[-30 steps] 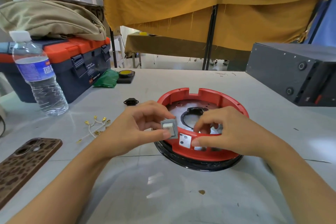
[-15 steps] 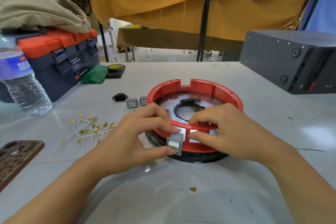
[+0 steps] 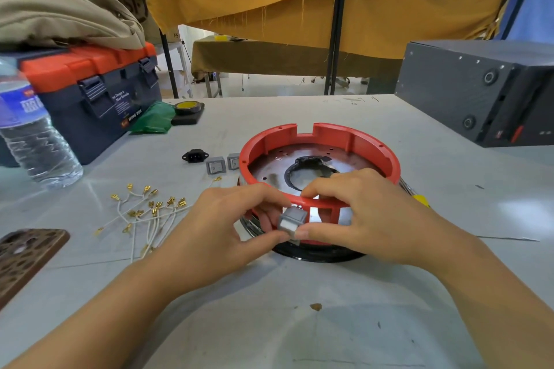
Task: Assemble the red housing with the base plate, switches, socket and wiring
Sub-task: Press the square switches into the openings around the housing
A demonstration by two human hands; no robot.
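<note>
Two hands: the left hand point(image 3: 227, 228) and the right hand point(image 3: 368, 219) both pinch one grey switch point(image 3: 292, 220) at the near wall of the red housing point(image 3: 374, 156).
What could go wrong: the switch looks tilted at its hole, so I think it could jam or pop out if pushed crooked.
Another worry: a hard push might slide the housing off the base plate point(image 3: 269, 165), since nothing else holds it down.
Red housing: a round red ring with square holes in the near wall and a notch at the far side, sitting on the surface point(image 3: 269, 323).
Base plate: shiny metal with a big hole in the middle, inside the ring.
Spare switches point(image 3: 223, 163): two, just left of the ring.
Socket point(image 3: 195, 156): black, beside them.
Wiring point(image 3: 144, 213): white wires with gold ends, loose, left of the hands.
</note>
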